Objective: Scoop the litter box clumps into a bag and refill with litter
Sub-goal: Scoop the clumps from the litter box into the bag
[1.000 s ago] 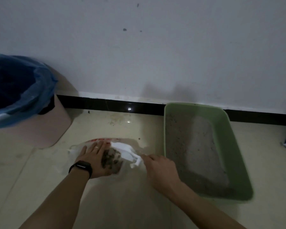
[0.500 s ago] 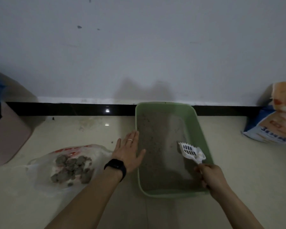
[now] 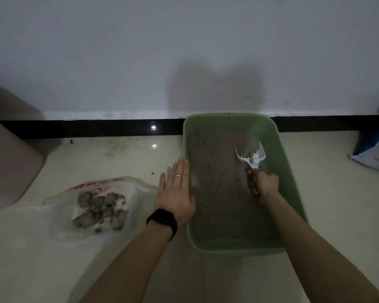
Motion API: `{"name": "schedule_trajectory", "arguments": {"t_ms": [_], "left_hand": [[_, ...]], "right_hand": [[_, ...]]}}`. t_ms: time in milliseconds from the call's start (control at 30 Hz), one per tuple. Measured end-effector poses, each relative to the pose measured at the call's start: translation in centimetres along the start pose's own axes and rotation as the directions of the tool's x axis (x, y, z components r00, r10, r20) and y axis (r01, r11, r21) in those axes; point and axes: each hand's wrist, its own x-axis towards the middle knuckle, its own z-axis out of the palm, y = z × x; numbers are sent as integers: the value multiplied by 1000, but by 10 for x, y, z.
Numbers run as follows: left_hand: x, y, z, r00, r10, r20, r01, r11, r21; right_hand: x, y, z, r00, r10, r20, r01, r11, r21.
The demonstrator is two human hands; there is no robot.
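A green litter box [image 3: 292,171] stands on the floor against the wall, holding grey-brown litter [image 3: 214,178]. My right hand [image 3: 266,184] grips the handle of a white slotted scoop [image 3: 253,157], whose head is down in the litter at the far right of the box. My left hand [image 3: 176,191] lies flat with fingers together against the box's left rim. Left of it, a clear plastic bag [image 3: 59,217] with red print lies on the floor and holds several grey clumps [image 3: 99,208].
A pink bin [image 3: 11,162] stands at the far left by the wall. A blue and white litter sack [image 3: 374,153] lies at the right edge. A black skirting strip [image 3: 96,127] runs along the wall.
My right hand has carried the scoop from the bag over to the box and deeper toward its far right. My left hand left the bag and came to the box's left rim.
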Motion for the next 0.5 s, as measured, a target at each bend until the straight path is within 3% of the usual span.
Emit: {"name": "schedule_trajectory", "arguments": {"t_ms": [500], "left_hand": [[-3, -1, -3, 999, -34, 36, 32, 999, 36]], "right_hand": [[-77, 25, -35, 961, -248, 122, 244, 969, 46]]}}
